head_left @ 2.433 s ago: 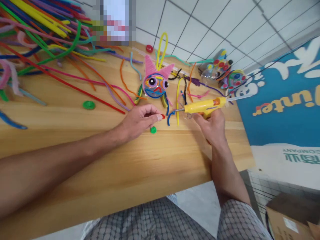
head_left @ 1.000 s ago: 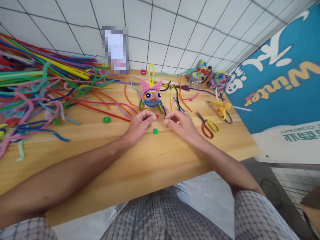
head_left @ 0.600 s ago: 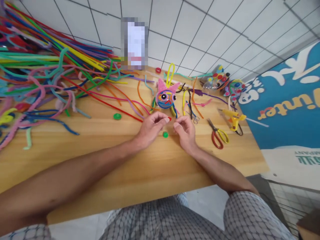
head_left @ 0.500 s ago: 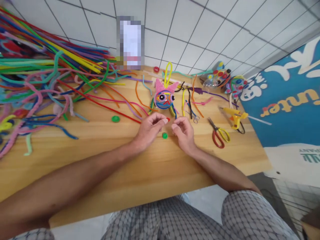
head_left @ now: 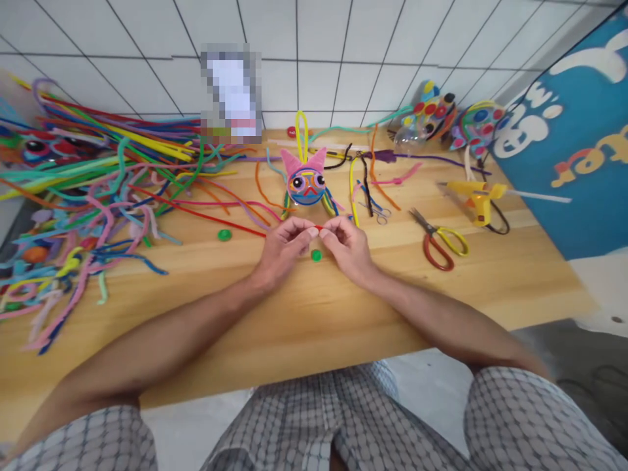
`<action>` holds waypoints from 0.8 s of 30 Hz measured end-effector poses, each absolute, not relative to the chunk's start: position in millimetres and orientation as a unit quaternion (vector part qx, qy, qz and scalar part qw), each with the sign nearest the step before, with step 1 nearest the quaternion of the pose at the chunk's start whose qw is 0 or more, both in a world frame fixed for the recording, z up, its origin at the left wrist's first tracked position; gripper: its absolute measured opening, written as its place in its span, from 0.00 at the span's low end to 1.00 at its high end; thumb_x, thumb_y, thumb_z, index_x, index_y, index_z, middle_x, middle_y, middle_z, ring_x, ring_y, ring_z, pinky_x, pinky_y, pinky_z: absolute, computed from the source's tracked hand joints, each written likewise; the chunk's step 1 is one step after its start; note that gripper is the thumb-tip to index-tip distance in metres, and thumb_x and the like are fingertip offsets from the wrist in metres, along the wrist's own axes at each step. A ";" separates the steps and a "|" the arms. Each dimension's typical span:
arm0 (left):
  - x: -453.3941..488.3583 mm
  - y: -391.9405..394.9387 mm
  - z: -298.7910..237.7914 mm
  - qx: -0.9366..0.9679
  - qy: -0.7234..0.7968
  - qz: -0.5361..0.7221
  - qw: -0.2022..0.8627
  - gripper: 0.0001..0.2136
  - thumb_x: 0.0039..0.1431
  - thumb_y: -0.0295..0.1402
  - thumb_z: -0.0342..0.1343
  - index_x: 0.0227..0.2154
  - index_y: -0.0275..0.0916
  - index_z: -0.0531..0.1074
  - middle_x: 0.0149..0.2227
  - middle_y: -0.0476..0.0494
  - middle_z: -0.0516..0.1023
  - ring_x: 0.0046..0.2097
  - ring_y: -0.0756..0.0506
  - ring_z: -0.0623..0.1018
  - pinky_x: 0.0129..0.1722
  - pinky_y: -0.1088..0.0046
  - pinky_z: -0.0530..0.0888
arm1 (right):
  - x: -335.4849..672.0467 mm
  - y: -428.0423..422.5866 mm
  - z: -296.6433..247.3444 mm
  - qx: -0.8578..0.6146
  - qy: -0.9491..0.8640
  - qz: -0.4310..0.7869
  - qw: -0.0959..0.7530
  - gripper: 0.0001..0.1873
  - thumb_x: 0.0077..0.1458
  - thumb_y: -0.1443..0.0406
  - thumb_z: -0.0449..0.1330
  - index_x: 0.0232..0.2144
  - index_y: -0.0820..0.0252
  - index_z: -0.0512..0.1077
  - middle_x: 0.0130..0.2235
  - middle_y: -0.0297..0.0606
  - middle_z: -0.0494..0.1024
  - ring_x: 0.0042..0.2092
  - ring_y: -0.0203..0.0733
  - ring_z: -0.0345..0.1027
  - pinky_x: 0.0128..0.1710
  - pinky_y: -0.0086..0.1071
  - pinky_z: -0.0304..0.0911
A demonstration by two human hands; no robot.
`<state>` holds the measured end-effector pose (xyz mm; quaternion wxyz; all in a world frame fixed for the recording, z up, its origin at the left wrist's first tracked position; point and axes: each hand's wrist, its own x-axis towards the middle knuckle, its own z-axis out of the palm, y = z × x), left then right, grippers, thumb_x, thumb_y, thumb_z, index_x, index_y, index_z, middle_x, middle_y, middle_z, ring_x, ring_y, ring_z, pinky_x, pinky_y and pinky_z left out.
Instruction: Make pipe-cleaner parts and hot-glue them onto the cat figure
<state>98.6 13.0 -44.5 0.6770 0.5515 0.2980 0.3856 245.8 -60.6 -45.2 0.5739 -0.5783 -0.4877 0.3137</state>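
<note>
Pale wood table (head_left: 318, 333) all the way back to a white tiled wall (head_left: 383, 39), and both hands meet mid-table! Left hand (head_left: 287, 248): thumb and forefinger pinched tight, other fingers curled in. Right hand (head_left: 348, 248) mirrors it, fingertips closed at the opposite end of one small red piece (head_left: 318, 228).

Room to work? Plain wood grain runs from the wrists down to the front edge, which slants upward to the right, with both forearms reaching in across it. Behind the fingertips it's tighter: the figure (head_left: 307, 186) stands just beyond. To the right, scissors (head_left: 439, 239) lie well apart from the hand, blades slightly spread, then a yellow glue gun (head_left: 475, 196) near the right edge. On the left, a heap of pipe cleaners (head_left: 112, 150) crowds the back, one long red strand stretching right up to the left hand.

Now that red piece: bright, slim, mostly covered by fingertips, so its full shape can't be told. Between the hands, just nearer the front edge, sits a green button (head_left: 316, 256); another green disc (head_left: 224, 235) lies farther left.
</note>
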 end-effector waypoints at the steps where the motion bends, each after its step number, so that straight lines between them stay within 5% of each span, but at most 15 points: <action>1: 99.5 12.4 -44.2 0.557 0.299 0.388 0.671 0.14 0.54 0.43 0.73 0.32 0.39 0.79 0.23 0.52 0.73 0.24 0.53 0.68 0.25 0.77 0.67 | 246.2 -59.7 -45.7 -0.577 -0.488 0.311 0.577 0.12 0.62 0.55 0.63 0.31 0.54 0.70 0.25 0.27 0.67 0.26 0.34 0.58 0.27 0.32 0.56; 12: 106.5 17.9 -30.1 0.584 0.311 0.366 0.655 0.14 0.52 0.43 0.74 0.32 0.39 0.79 0.24 0.53 0.73 0.25 0.54 0.69 0.26 0.78 0.66 | 249.8 -50.8 -42.7 -0.527 -0.495 0.271 0.636 0.08 0.59 0.60 0.61 0.28 0.54 0.69 0.23 0.26 0.66 0.25 0.34 0.55 0.26 0.32 0.54; 24: 94.2 13.0 -43.6 0.565 0.300 0.367 0.675 0.11 0.55 0.42 0.74 0.34 0.41 0.82 0.28 0.50 0.77 0.27 0.53 0.70 0.28 0.76 0.69 | 248.9 -59.8 -42.0 -0.555 -0.522 0.260 0.593 0.07 0.60 0.63 0.62 0.29 0.53 0.70 0.26 0.28 0.70 0.27 0.35 0.61 0.29 0.32 0.59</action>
